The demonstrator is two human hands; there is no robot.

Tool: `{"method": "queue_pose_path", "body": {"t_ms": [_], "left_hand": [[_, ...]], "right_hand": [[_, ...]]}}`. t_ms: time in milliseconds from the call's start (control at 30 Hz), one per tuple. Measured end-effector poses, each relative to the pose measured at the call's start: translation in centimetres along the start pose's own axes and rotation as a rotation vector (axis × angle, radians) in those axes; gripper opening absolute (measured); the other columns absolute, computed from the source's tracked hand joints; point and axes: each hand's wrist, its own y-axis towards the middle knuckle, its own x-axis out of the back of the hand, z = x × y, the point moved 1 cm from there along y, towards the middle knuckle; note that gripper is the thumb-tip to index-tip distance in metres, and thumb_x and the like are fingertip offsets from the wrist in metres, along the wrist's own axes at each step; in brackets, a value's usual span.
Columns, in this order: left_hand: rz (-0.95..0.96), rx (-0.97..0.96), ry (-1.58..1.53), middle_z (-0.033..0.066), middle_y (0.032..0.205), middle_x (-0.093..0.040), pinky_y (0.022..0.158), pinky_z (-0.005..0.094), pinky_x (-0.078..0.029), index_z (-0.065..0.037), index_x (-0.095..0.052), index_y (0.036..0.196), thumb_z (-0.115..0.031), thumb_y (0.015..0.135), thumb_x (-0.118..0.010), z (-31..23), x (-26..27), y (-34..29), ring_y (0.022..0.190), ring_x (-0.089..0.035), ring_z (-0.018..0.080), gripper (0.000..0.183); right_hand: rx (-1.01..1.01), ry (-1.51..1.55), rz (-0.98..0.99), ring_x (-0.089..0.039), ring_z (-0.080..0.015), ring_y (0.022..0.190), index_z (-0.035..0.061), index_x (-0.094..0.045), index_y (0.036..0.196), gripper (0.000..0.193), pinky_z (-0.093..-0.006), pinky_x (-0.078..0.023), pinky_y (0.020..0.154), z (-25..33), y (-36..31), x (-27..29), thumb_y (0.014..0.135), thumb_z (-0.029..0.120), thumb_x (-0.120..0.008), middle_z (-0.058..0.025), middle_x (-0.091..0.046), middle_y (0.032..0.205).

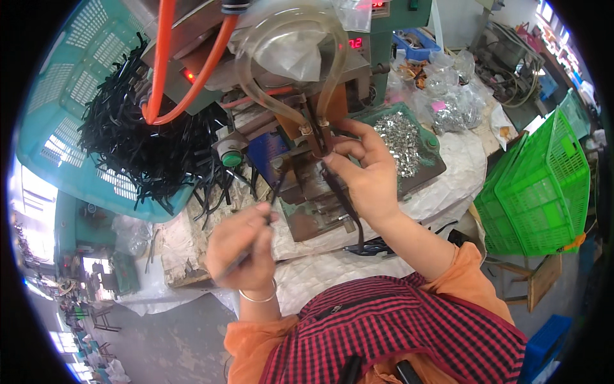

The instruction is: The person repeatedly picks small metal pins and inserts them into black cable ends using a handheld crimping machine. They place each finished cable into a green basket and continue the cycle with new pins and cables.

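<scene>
Pinched between the thumb and fingers of my right hand is a black eyeglass temple, its bent end hanging toward me. The hand holds its upper end at the metal jig of a bench machine, just below two clear hose ends. My left hand, slightly blurred, is closed around a slim dark pointed tool that looks like tweezers. The tool's tip points up toward the jig's left side. Right of the jig, a green tray holds many small shiny metal pieces.
A turquoise basket heaped with black temples stands at the left. Orange hoses loop down above it. Near the jig sits a green push button. More temples lie at the table's front. Green crates stand at right.
</scene>
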Motion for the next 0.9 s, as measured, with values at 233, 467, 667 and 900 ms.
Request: {"method": "queue_pose_path", "body": {"t_ms": [233,467,667,900], "left_hand": [[0.436,-0.392,0.33,0.0082,0.106,-0.075,0.053,0.0286,-0.046,-0.009,-0.074,0.098,-0.011,0.073,-0.088,-0.2,-4.1,-0.9,0.063,-0.058,0.0161,0.029],[0.425,-0.398,0.284,0.0088,0.097,-0.077,0.047,0.0267,-0.043,-0.01,-0.074,0.094,-0.012,0.073,-0.089,1.4,-5.7,-1.7,0.056,-0.061,0.0153,0.025],[0.408,-0.35,0.254,0.0113,0.097,-0.077,0.047,0.0279,-0.044,-0.008,-0.075,0.094,-0.01,0.073,-0.088,1.0,-5.6,-1.7,0.056,-0.062,0.016,0.025],[0.354,-0.088,0.439,0.0104,0.111,-0.077,0.062,0.0304,-0.054,-0.009,-0.078,0.109,0.0,0.075,-0.078,-1.3,0.5,-6.5,0.068,-0.067,0.0201,0.035]], "right_hand": [[0.068,-0.303,0.158,-0.066,-0.0267,0.118,0.0024,-0.066,0.125,0.037,-0.0357,-0.048,0.103,2.1,-0.6,3.4,0.089,0.005,-0.068,-0.0135,-0.069,0.126],[0.435,-1.342,-0.175,-0.053,-0.0413,0.131,0.009,-0.076,0.096,0.018,-0.049,-0.047,0.104,-5.6,1.2,14.8,0.079,0.016,-0.079,-0.019,-0.064,0.128],[0.569,-1.355,0.235,-0.056,-0.0335,0.13,0.0064,-0.068,0.102,0.021,-0.0461,-0.053,0.091,-5.3,3.0,11.6,0.081,0.008,-0.071,-0.0137,-0.064,0.13],[0.396,-1.098,-0.174,-0.07,-0.0293,0.087,0.0026,-0.068,0.105,0.012,-0.0366,-0.054,0.08,-5.6,4.2,13.5,0.095,0.009,-0.066,-0.0148,-0.072,0.095]]}}
